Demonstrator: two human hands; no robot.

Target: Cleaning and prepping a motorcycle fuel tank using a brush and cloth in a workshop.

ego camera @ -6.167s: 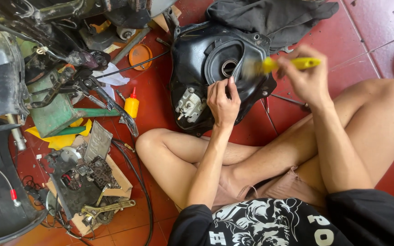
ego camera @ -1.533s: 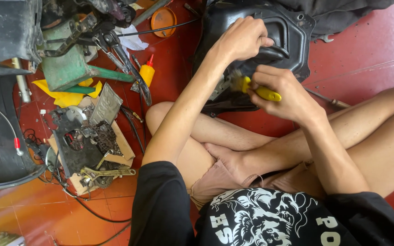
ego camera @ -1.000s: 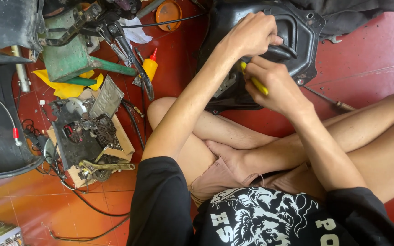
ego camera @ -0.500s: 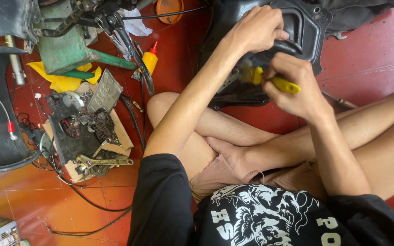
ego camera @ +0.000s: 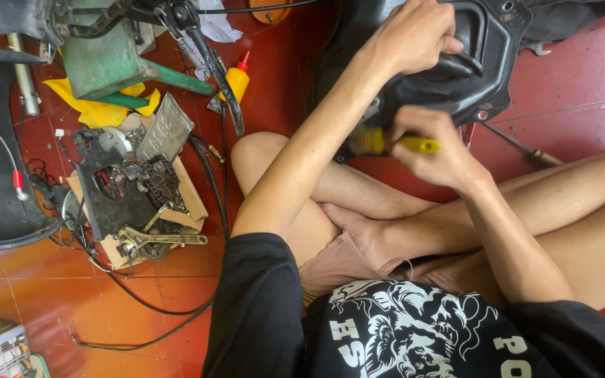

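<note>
Since the frame half a second back, the right hand has slid the yellow-handled brush leftward and slightly down; its bristle end now sits under the lower edge of the black moulded housing, blurred by motion. The left hand has barely shifted and stays clamped on the housing's rim. I read this as brushing strokes still running along the underside of that part, with the part steadied from above.

Grip state: right hand closed around the brush handle, fingers wrapped. Left hand closed over the housing's top edge, thumb side toward me. The housing lies on the red tiled floor, just beyond the crossed legs, touching the left hand and the brush tip.

Count, working outward:
- brush: 1
- black housing: 1
- yellow squeeze bottle with red nozzle: 1, upright on the floor left of the left forearm
- adjustable wrench: 1, lying on the cardboard pile
- dismantled engine parts on that cardboard: one cluster, individual pieces too tangled to count
- green metal stand: 1, with yellow rag beneath
- black cables looping over the floor: at least 2
- a thin tool on the floor right of the housing: 1, kind unclear.
</note>
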